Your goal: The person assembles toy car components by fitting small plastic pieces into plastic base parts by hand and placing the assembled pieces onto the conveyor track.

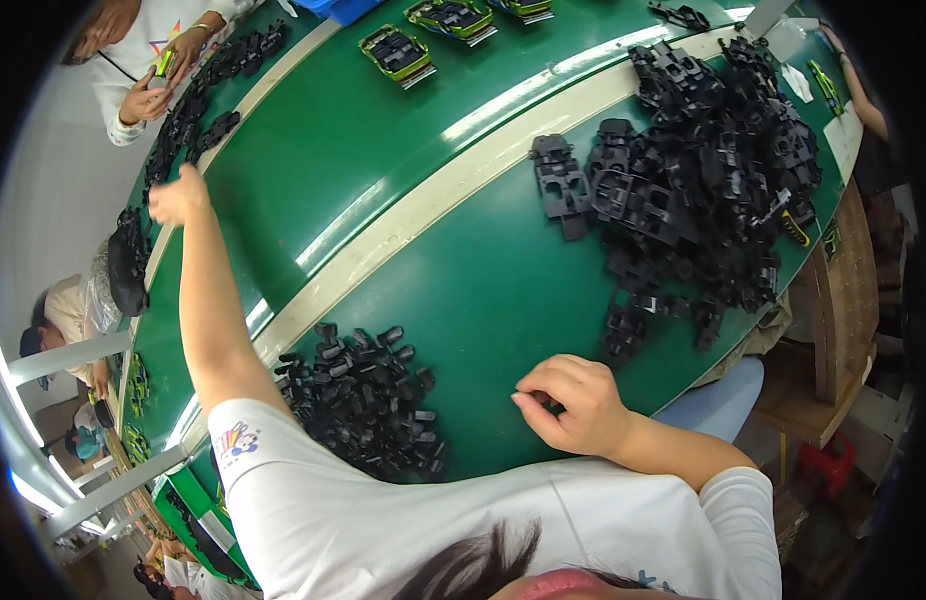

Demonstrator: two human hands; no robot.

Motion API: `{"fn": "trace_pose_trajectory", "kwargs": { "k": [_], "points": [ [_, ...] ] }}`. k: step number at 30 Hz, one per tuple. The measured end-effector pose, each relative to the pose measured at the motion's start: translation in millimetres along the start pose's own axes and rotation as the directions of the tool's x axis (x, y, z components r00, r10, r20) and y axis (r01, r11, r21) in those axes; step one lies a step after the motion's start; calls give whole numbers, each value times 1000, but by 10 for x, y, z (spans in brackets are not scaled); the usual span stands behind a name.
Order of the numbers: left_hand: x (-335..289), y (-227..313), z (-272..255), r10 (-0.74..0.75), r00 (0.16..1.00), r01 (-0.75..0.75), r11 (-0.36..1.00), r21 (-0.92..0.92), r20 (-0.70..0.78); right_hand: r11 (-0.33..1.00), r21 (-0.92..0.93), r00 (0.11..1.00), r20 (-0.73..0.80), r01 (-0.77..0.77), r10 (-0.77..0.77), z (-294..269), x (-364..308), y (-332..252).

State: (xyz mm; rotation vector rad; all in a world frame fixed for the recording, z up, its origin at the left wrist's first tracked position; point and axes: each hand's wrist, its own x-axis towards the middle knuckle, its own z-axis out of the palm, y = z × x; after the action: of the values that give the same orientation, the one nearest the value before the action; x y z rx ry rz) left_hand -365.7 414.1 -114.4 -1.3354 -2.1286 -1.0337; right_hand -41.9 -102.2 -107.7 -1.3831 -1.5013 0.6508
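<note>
My left arm stretches far across the green table, and my left hand (180,197) is near its far left side, next to a row of black plastic parts (191,135). Motion smears its fingers, so what they hold, if anything, cannot be made out. Close to my body, my right hand (580,408) hovers over the near table surface with thumb and fingers curled together. A small dark spot shows inside the curl, too hidden to name. Left of it lies a pile of small black plastic pieces (368,400). A larger heap of black plastic chassis-like frames (683,190) lies to the right.
A pale raised strip (403,228) runs along the green table (463,330). Beyond it sit several green-and-black assemblies (397,55) and a blue bin (341,8). A co-worker's hands (163,85) hold a small green part at upper left. A yellow-handled tool (795,228) lies by the heap.
</note>
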Motion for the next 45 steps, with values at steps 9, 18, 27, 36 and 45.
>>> {"fn": "trace_pose_trajectory", "kwargs": {
  "k": [9, 18, 27, 36, 45],
  "points": [
    [-2508, 1913, -2168, 976, -199, -524, -179, -833, -84, 996, 93, 1000, -10, 10, -9, 31, -73, 40],
    [-2527, 1419, -2440, 955, -205, -591, 55, -805, 215, 992, -9, 989, 76, 128, -127, 118, -4, 1],
    [-2155, 309, -2975, 725, 562, -96, 536, -839, 399, 943, -311, 989, 120, 116, -82, 839, 454, -170],
    [-2762, 241, -3950, 618, 313, 645, 419, -639, 722, 942, 280, 954, -281, 187, -106, -388, 14, -357],
    [-3211, 394, -4056, 677, 107, 772, 405, -490, 728, 859, -38, 843, -177, 511, -509, -509, -115, -121]
  ]
}}
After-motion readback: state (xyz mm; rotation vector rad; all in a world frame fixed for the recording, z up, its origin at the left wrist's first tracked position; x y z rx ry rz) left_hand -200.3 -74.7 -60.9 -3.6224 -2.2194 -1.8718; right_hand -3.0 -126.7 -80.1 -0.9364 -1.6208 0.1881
